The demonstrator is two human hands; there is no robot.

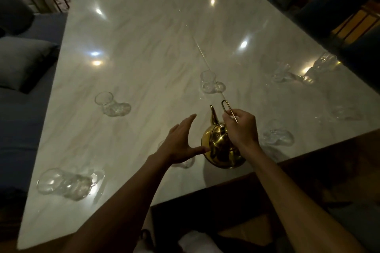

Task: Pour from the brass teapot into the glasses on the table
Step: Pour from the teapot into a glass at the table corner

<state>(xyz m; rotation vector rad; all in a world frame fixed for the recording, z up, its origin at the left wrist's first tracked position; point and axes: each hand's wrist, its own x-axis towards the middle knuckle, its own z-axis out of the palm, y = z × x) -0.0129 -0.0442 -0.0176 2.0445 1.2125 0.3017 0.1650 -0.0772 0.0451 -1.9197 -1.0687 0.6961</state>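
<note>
No words or labels can be read on anything here.

Closest in, two bare arms reach over the near edge of the table point(144, 26). The table top is pale stone with soft grey streaks, very smooth and shiny, with bright spots of light on it.

The left hand point(181, 141) is flat and spread wide, fingers apart. It holds nothing. Its thumb tip touches the side of the brass teapot point(220, 148). A small glass point(186, 162) peeks out under this hand.

The teapot is round and fat, gold in colour and shiny like a mirror. It stands on the table near the front edge. Its thin spout point(213, 115) points away from the person. What is inside cannot be seen.

The right hand point(242, 127) is above the teapot lid. Its fingers are pinched shut around the thin wire handle point(227, 107), a narrow gold loop that sticks up.

A clear glass point(63, 184) is at the near left, and it looks blurry. Another glass point(277, 135) is just right of the teapot.

Farther off, one glass point(109, 102) sits to the left and one point(208, 81) sits beyond the spout. They are see-through, and I cannot tell if anything is in them. More glasses point(316, 70) are near the far right edge.

Soft blue cushions point(22, 59) are beside the table on the left.
</note>
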